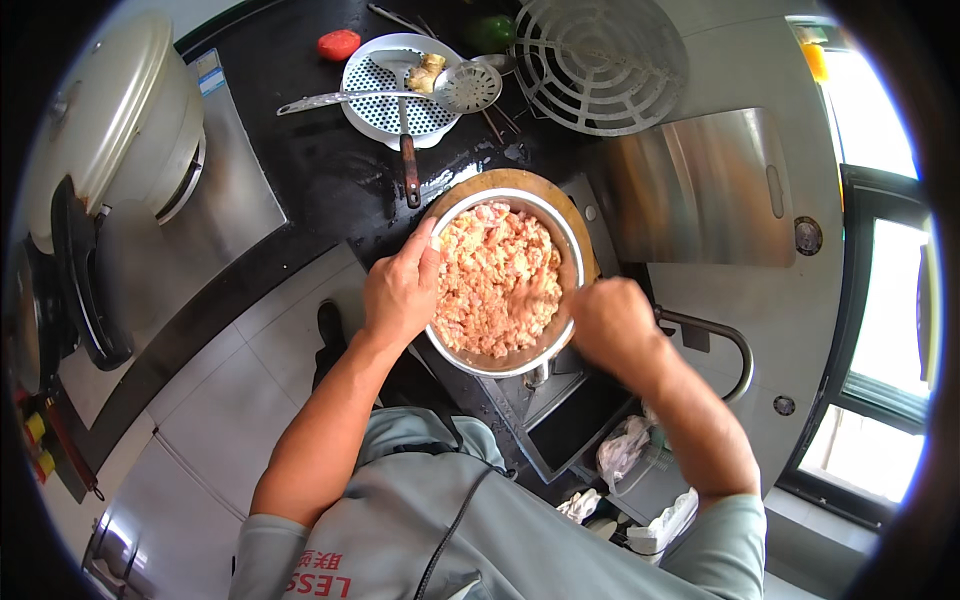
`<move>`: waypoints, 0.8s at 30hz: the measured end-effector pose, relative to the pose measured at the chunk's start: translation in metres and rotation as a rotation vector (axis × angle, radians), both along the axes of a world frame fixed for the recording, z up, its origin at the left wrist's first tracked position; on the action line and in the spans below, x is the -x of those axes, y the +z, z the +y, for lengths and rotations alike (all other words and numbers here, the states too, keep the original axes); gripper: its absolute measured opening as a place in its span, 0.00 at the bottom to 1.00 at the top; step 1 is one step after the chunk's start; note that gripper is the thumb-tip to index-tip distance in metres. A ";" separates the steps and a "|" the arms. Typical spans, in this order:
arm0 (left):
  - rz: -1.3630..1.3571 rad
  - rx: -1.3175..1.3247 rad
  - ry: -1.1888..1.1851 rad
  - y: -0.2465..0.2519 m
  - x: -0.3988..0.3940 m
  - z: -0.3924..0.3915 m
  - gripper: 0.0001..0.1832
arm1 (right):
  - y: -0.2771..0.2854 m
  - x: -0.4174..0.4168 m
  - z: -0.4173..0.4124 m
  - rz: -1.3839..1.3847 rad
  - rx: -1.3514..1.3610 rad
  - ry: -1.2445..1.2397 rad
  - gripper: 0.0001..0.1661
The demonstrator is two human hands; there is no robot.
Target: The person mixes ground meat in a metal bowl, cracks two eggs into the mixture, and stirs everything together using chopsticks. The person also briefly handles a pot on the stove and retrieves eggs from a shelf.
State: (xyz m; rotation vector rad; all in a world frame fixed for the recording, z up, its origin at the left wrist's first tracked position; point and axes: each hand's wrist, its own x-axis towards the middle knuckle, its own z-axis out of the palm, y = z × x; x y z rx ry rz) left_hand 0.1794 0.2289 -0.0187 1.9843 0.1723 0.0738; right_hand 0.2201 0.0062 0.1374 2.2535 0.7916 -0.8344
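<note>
A round stainless steel bowl [576,259] holds pinkish minced meat [491,289]. It stands on a round wooden chopping board [480,182], whose far and right edges show past the rim. My left hand [405,281] grips the bowl's left rim, thumb over the edge and fingers hidden outside. Closed into a fist, my right hand [615,322] is at the right rim and smeared by motion. From it a faint blurred streak reaches over the meat, seemingly a thin utensil [536,296]; its kind cannot be made out.
Behind the bowl, a white perforated basket [356,112] carries a slotted spoon [469,86], a wooden-handled turner [409,169] and ginger [426,73]. Nearby are a red tomato piece [339,45], a round metal rack [600,64] and a metal cutting board [697,187]. A large lidded pot [127,112] stands left; a sink [577,424] lies right.
</note>
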 end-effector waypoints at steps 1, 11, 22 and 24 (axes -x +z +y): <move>-0.012 0.031 0.012 0.000 0.001 0.001 0.18 | 0.005 0.009 0.024 0.132 0.050 0.016 0.09; -0.025 -0.003 0.023 0.001 -0.001 -0.003 0.18 | 0.000 -0.009 -0.001 0.006 0.060 -0.043 0.08; -0.062 0.030 0.034 0.000 -0.001 -0.001 0.17 | -0.007 0.001 -0.001 -0.012 -0.036 -0.026 0.10; -0.084 0.054 0.033 0.002 -0.002 0.001 0.17 | -0.005 -0.004 0.037 0.038 -0.164 -0.004 0.10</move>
